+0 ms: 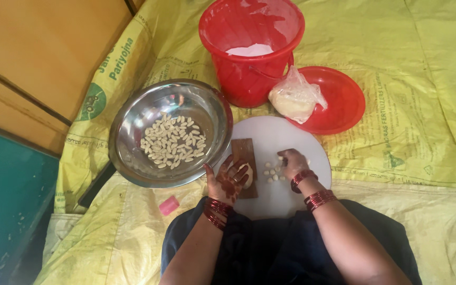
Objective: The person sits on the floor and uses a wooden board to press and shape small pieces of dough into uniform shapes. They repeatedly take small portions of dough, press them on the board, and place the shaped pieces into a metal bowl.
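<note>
Small dough pieces on a round white board (286,195).

The left hand (230,179) is curled around a lump of dough (246,173) over the brown wooden block (246,153) on the board's left part. The right hand (293,162), fingers bunched, touches the small dough pieces (274,173) near the board's middle. A steel bowl (133,126) of similar pieces lies left of the board; a red bucket (249,79) and a red plate (344,100) with a bagged lump (294,97) lie beyond it.

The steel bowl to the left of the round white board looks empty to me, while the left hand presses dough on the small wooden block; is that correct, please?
Not quite. In the head view the steel bowl is not empty: it holds a heap of small pale dough pieces. The rest holds: it sits left of the round white board, and the left hand presses dough on the small wooden block.
</note>
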